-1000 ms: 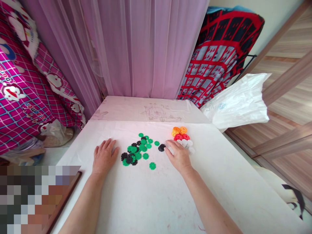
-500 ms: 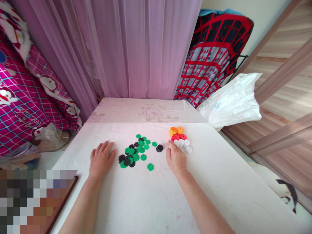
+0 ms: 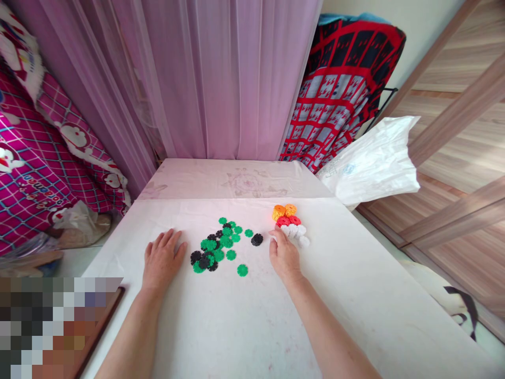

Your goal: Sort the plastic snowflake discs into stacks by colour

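My left hand (image 3: 162,261) lies palm down on the white table, its fingers spread, just left of a loose mix of green discs (image 3: 225,241) and black discs (image 3: 195,257) with notched edges. My right hand (image 3: 284,253) rests on the table with its fingers curled and pressed together. Whatever its fingertips might hold is too small to make out. A small black pile (image 3: 256,240) sits just left of those fingertips. Beyond and beside the right hand are white discs (image 3: 301,231), red discs (image 3: 294,220) and stacked orange discs (image 3: 279,211), grouped by colour.
The white table (image 3: 221,331) reaches back to a purple curtain (image 3: 224,79). A white plastic bag (image 3: 374,160) stands at its right edge, before a red and black patterned cloth (image 3: 335,95). Wooden panels (image 3: 465,137) are at far right, a pink checked cloth (image 3: 51,142) at left.
The view has shifted slightly. Both hands and the discs stay almost where they were.
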A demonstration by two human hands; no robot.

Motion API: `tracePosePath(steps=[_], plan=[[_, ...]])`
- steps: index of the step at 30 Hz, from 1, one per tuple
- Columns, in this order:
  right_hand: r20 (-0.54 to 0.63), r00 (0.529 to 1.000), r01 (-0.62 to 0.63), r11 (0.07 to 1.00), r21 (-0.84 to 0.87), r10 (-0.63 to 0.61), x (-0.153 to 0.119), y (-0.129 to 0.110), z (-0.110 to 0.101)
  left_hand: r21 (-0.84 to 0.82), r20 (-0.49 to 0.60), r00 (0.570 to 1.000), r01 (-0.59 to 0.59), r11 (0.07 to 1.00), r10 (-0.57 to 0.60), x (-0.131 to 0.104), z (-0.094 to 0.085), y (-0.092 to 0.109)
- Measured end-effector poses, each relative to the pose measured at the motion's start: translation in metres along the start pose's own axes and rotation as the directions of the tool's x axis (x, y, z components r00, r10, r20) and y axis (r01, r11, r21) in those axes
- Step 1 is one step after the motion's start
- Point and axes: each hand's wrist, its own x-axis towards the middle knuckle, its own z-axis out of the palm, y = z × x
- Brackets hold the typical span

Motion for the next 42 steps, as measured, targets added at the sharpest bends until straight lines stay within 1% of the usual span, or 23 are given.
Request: tracePosePath(steps=[5, 10, 13, 15, 18, 20, 23, 25, 29, 32, 36, 42], plan=[[-0.027, 1.0, 0.0, 0.997, 0.076, 0.002, -0.003, -0.003, -0.001, -0.004, 0.003, 1.0, 0.004, 1.0, -0.004, 0.0, 0.0, 0.001], [0.005, 1.0, 0.013, 0.974, 0.226, -0.015, -0.008, -0.011, -0.003, 0.003, 0.004, 1.0, -0.001, 1.0, 0.001, 0.0, -0.001, 0.001], [-0.019, 1.0, 0.018, 0.971, 0.239, -0.014, -0.009, -0.017, -0.004, 0.006, 0.011, 1.0, -0.009, 1.0, 0.009, 0.0, -0.001, 0.0], [-0.053, 0.997, 0.063, 0.973, 0.221, -0.052, -0.008, -0.023, -0.006, 0.004, 0.002, 1.0, -0.011, 1.0, 0.011, 0.0, -0.001, 0.0], [-0.086, 0.986, 0.159, 0.967, 0.2, -0.145, -0.007, -0.032, -0.01, -0.002, -0.017, 1.0, -0.013, 1.0, 0.013, 0.0, 0.0, 0.0], [-0.095, 0.981, 0.186, 0.961, 0.204, -0.17, -0.007, -0.035, -0.011, -0.004, -0.021, 1.0, -0.014, 1.0, 0.014, 0.0, 0.001, 0.0], [-0.112, 0.987, 0.137, 0.969, 0.206, -0.116, -0.008, -0.033, -0.008, -0.002, -0.021, 1.0, -0.012, 1.0, 0.012, 0.0, 0.001, 0.0], [-0.12, 0.991, 0.091, 0.974, 0.207, -0.067, -0.01, -0.027, -0.005, 0.002, -0.017, 1.0, -0.006, 1.0, 0.006, 0.0, 0.001, 0.0], [-0.121, 0.993, 0.038, 0.973, 0.228, -0.01, -0.015, -0.017, 0.002, 0.008, -0.002, 1.0, 0.002, 1.0, -0.002, 0.0, 0.001, 0.0], [-0.058, 0.998, -0.018, 0.969, 0.246, 0.034, -0.015, -0.017, 0.007, 0.0, -0.005, 1.0, 0.0, 1.0, 0.0, 0.0, 0.001, 0.0], [0.037, 0.998, -0.063, 0.97, 0.237, 0.056, -0.009, -0.021, 0.012, -0.001, -0.005, 1.0, -0.012, 1.0, 0.012, 0.0, 0.0, 0.0], [0.071, 0.994, -0.095, 0.986, 0.135, 0.086, 0.001, -0.026, 0.014, 0.013, 0.018, 1.0, 0.002, 1.0, -0.002, 0.0, 0.0, -0.001]])
